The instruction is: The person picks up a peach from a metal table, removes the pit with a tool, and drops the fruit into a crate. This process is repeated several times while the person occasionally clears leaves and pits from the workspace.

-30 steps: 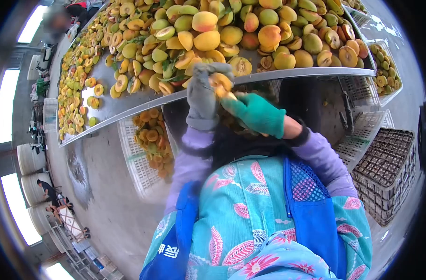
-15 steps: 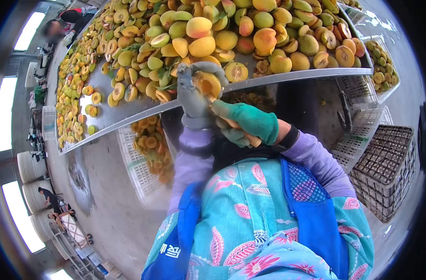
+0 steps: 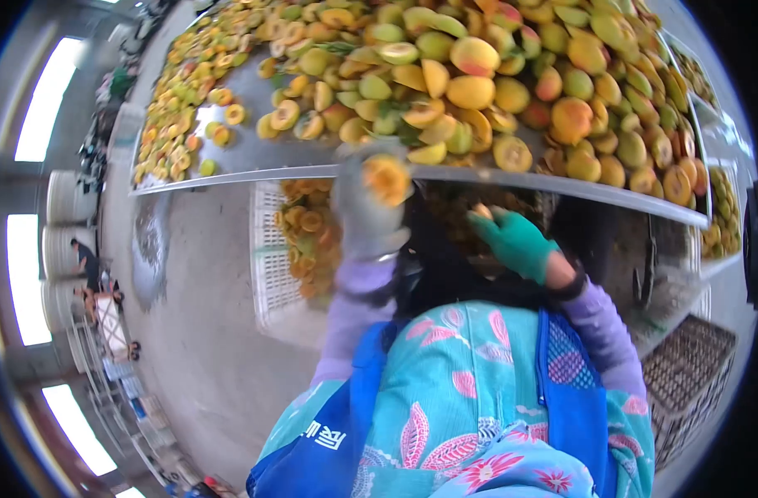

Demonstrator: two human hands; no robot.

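My left hand (image 3: 366,203), in a grey glove and blurred, is closed around a halved orange-yellow fruit (image 3: 386,179) at the table's front edge, its cut side facing up. Lower and to the right, my right hand (image 3: 518,241) wears a green glove. Its thumb and fingertips are pinched together on a small pale brown piece (image 3: 482,212), perhaps the end of a tool; the rest of it cannot be made out. Halved and whole fruits (image 3: 470,91) are heaped on the metal table (image 3: 254,173) just beyond both hands.
Under the table edge, a white crate (image 3: 269,257) holds fruit halves. More crates of fruit (image 3: 722,216) stand at the right, with a dark stacked crate (image 3: 690,365) nearer. A person (image 3: 87,266) is far off at the left.
My right hand has come away from the fruit in my left hand, moving right and down. The wooden-looking handle it held is no longer visible. The view has shifted left.
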